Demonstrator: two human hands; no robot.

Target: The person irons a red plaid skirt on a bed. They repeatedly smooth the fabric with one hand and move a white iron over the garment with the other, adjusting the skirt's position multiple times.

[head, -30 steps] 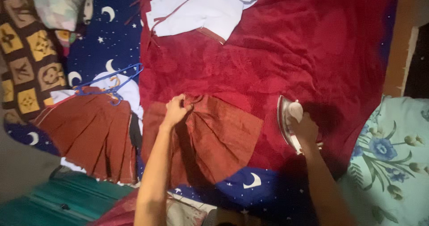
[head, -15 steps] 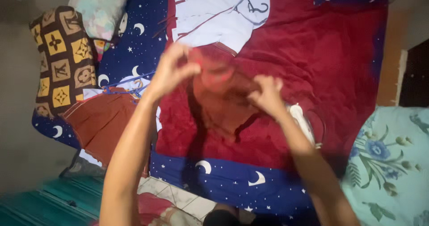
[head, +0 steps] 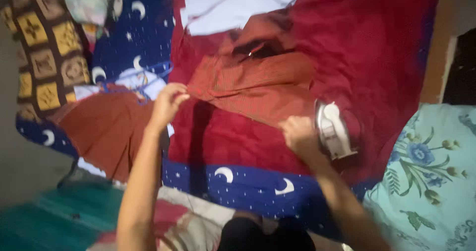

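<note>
A rust-red pleated garment (head: 253, 85) lies spread across the red cloth (head: 377, 47). My left hand (head: 167, 102) pinches its left corner and holds it slightly off the cloth. My right hand (head: 296, 134) grips the garment's lower right edge, close to a white clothes iron (head: 333, 130) that stands on the red cloth just to its right. The view is blurred by motion.
A second rust-red pleated piece (head: 106, 127) lies at the left on a blue moon-and-star sheet (head: 248, 181). White fabric (head: 233, 5) sits at the top. A patchwork cushion (head: 42, 57) is at far left, a floral pillow (head: 431, 171) at right.
The garment was lifted up in both hands half a second ago; now it is laid back down, turned and stretched out. My right hand left the iron earlier and now holds the garment.
</note>
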